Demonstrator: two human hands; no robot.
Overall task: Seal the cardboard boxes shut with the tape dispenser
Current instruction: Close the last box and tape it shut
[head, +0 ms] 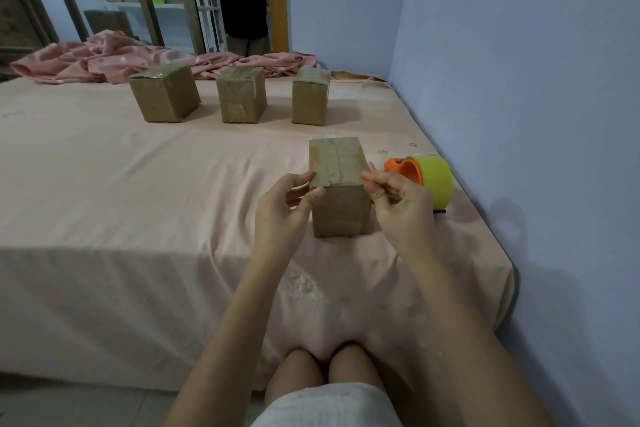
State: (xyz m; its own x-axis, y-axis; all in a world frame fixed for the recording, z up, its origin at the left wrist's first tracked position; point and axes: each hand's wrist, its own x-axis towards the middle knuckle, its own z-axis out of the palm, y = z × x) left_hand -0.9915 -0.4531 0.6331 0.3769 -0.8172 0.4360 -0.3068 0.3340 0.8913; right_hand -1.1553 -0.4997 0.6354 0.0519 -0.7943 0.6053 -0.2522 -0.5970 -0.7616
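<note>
Head view: small brown cardboard box point(339, 185) on the pink-sheeted bed point(138, 184), left hand point(285, 208) and right hand point(398, 204) pinching its near top corners; looks light, stiff; yellow-and-orange tape dispenser point(424, 180) lies just right, ungripped.

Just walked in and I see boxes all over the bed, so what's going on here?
A person kneeling at the bed holds a cardboard box between both hands, left hand and right hand pinching its top edges, apparently pressing tape down. The tape dispenser lies beside it, untouched. Three more boxes stand in a row further back, tape visible on them.
</note>
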